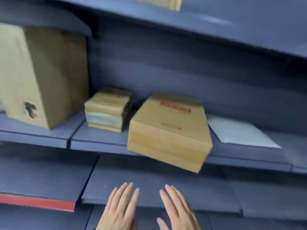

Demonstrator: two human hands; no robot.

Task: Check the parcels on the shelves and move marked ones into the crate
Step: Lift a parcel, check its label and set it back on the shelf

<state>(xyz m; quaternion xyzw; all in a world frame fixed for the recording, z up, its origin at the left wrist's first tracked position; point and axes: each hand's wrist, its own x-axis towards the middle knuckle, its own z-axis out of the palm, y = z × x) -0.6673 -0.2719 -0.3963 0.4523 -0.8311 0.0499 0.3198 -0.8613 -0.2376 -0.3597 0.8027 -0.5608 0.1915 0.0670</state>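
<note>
Reaching up from the bottom edge of the view, the left hand point(118, 208) and the right hand point(177, 209) are raised side by side in front of dark blue shelving, backs toward the camera, fingers straight and slightly spread, holding nothing and touching nothing. What looks like a ring shows faintly on one finger of the left hand. Both hands hang below the middle shelf point(99, 138), in front of the lower shelf point(157, 185).

On the middle shelf, directly above the hands, sits a flat cardboard box point(169, 131). It lies skewed, and its near corner juts out past the shelf's front edge. Its top carries a red printed block with smaller red marks beneath and a second short red line nearer the front; the whole frame is blurred and none of this printing can be read.

Just to its left, apart from it, stands a small stack of parcels point(108, 109), brown with a paler band through the middle; a hint of red shows on top, unreadable. Farther left a tall cardboard box point(43, 75) stands upright, with a smeared black mark low on its front face that cannot be made out as letters or symbol.

To the right of the flat box, a pale grey padded envelope point(240, 133) lies flat on the same shelf, its face showing no legible writing.

On the top shelf, part of a yellowish box point(167, 2) is cut off by the frame. At lower left, a red strip point(36, 202) runs along one shelf's front edge.
</note>
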